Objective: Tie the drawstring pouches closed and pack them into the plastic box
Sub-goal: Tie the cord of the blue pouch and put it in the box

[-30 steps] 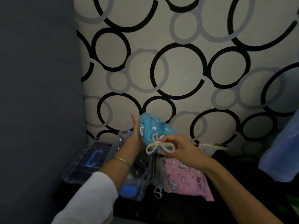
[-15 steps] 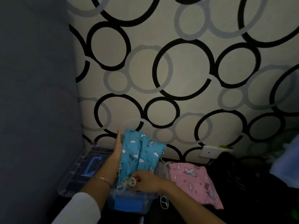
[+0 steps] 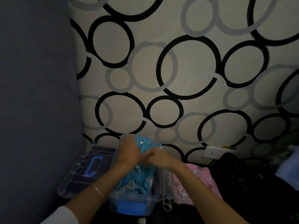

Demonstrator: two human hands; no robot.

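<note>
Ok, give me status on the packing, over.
Left hand on the blue pouch, pouch in the plastic box. Right hand on it too, grip blurred. Pink pouch outside the box, right side. Nothing in the way.

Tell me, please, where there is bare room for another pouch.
The lid left of the plastic box lies bare. The box is crowded: blue pouch, left hand, right hand. The pink pouch borders its right; beyond is too dark.
</note>
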